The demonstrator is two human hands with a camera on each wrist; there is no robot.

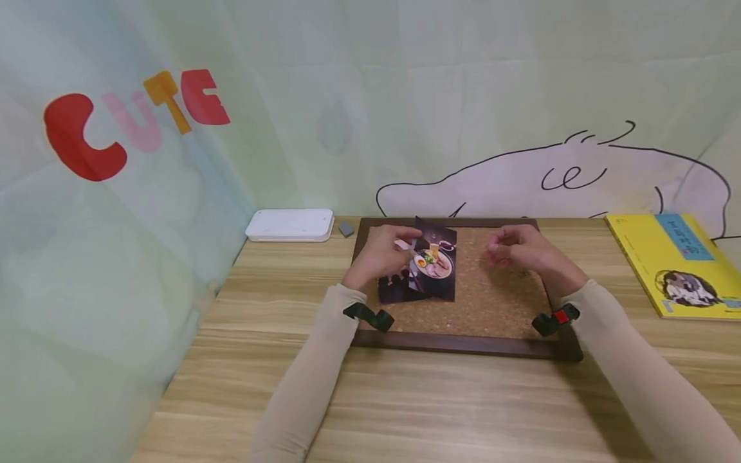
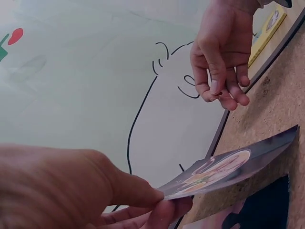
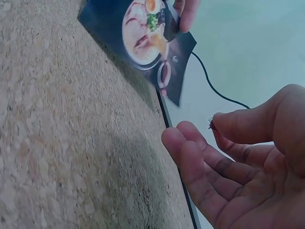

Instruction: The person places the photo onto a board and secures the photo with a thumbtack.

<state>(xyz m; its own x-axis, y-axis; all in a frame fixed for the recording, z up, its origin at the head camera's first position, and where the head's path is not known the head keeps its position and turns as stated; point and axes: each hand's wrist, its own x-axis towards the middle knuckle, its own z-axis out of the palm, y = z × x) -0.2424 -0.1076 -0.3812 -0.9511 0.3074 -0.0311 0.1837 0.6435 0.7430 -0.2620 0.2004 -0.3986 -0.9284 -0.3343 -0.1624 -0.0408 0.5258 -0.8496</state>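
Note:
Between thumb and fingers, my left hand [image 1: 384, 254] pinches the left edge of a photo print [image 1: 435, 273] of a ramen bowl. In the left wrist view the print [image 2: 224, 169] is tilted, its near edge raised off the board. A second dark photo [image 1: 396, 294] lies partly under it on the framed corkboard [image 1: 492, 315]. My right hand [image 1: 523, 247] hovers over the right side of the board, apart from the photo. Its thumb and index finger pinch a tiny shiny thumbtack [image 3: 211, 124], mostly hidden by the fingertips; the other fingers are loosely bent.
A white flat case [image 1: 291, 225] and a small grey block [image 1: 345, 229] sit behind and left of the corkboard. A yellow book [image 1: 677, 270] lies to its right. A printed curtain [image 1: 463, 96] hangs directly behind the wooden table [image 1: 440, 405].

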